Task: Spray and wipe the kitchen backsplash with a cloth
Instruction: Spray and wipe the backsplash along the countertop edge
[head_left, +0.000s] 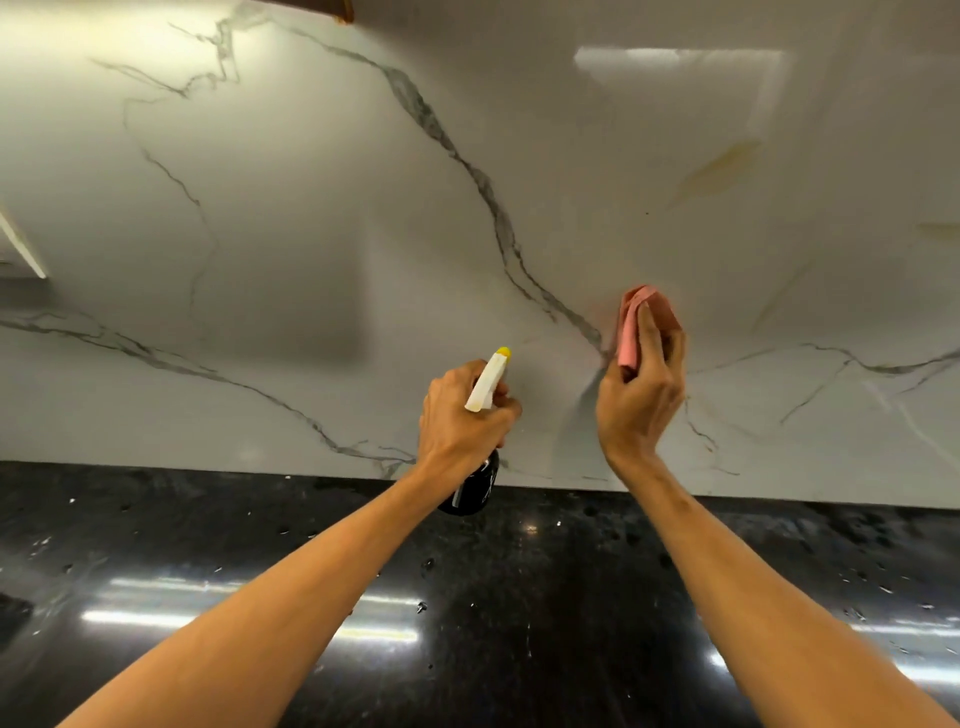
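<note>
A white marble-look backsplash (311, 234) with grey veins rises behind a glossy black worktop (493, 597), and faint yellowish streaks (717, 171) mark its upper right part. The left hand (462, 421) grips a spray bottle (485, 410) (white head with a yellow nozzle, dark body below the fist), its fingers curled round the neck and the nozzle aimed at the wall. Just beside it, the right hand (639, 395) holds a folded pink cloth (641, 322) against the backsplash, fingers wrapped round it.

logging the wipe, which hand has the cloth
The right hand holds the pink cloth; the left hand grips the spray bottle instead.
</note>
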